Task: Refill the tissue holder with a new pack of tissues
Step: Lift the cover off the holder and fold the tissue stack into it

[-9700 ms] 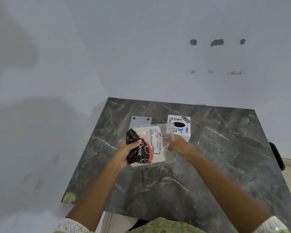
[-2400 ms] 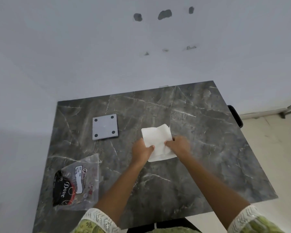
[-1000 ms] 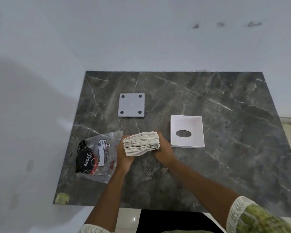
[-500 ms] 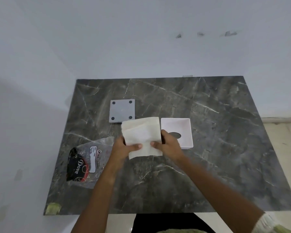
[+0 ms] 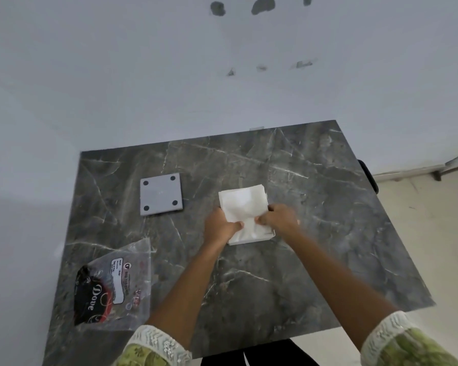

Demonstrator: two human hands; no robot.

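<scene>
dark veined marble table (image 5: 302,273), hard and slick. on it at centre, both hands press the tissues (image 5: 242,204) into the white holder (image 5: 271,235), mostly hidden beneath. left hand (image 5: 220,227) and right hand (image 5: 279,217) pinch the stack's near edge. soft, light, floppy; best held by its sides. empty crinkly wrapper (image 5: 114,283) at 8 o'clock, flat grey lid (image 5: 161,198) at 10

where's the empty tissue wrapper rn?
In the head view, the empty wrapper lies flat on the table's near-left corner, left of the left forearm, nearer the person than the grey base plate.
</scene>
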